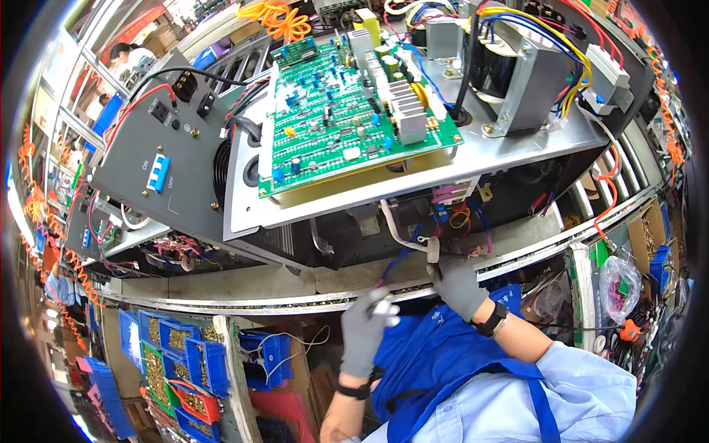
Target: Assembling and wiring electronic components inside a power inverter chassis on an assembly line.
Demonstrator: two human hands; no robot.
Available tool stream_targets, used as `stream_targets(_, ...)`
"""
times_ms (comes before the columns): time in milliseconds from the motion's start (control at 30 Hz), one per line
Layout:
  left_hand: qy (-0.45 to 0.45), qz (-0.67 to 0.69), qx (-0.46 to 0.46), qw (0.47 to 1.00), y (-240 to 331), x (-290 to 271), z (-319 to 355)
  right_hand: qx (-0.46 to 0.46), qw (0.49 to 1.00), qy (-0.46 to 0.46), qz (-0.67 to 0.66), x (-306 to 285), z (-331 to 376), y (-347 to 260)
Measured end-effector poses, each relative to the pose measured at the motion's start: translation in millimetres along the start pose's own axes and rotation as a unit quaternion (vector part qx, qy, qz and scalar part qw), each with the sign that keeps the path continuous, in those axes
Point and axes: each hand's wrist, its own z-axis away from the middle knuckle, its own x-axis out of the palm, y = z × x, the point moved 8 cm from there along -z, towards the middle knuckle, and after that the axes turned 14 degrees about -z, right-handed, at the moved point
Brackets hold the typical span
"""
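My right hand [459, 286], in a grey glove, is closed at the lower end of a thick white cable [395, 224] that hangs from under the metal chassis. My left hand [363, 328], also gloved, is held lower and to the left with its fingers curled in; what they hold, if anything, is hard to make out. A blue wire [402, 256] slants down from the chassis to just above the left fingers. On top of the metal chassis [325, 209] lies a green circuit board [325, 159] with metal heat sinks and many small parts.
A grey panel [133, 184] with a blue switch [157, 174] stands at the left. Transformers [498, 66] and bundled wires sit at the right rear. Blue bins [207, 365] of screws are at lower left. A metal rail [295, 304] runs along the bench's near side.
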Motion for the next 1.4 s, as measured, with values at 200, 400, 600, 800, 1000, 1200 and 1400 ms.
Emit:
stream_targets(200,-0.124,-0.034,0.006,0.992,-10,70,-21,0.088,0.990,-0.072,-0.082,-45,4,-21)
stream_targets(400,-0.183,-0.066,0.026,0.981,-4,124,-7,0.087,0.949,-0.161,-0.256,-67,38,-4)
stream_targets(600,-0.181,-0.060,-0.069,0.979,-21,146,-27,0.130,0.966,-0.106,-0.196,-101,34,28)
stream_targets(800,-0.158,-0.079,-0.099,0.979,-21,143,-51,0.201,0.977,0.049,0.044,-134,22,90)
stream_targets(1000,-0.194,-0.057,-0.064,0.977,-1,117,-27,0.255,0.965,0.021,0.059,-131,23,92)
stream_targets(1200,-0.082,-0.080,-0.031,0.993,1,-25,34,0.115,0.992,-0.023,-0.036,-141,15,23)
stream_targets(1400,0.412,-0.166,-0.089,0.892,-9,-312,105,0.066,0.967,-0.205,-0.137,-81,49,-33)
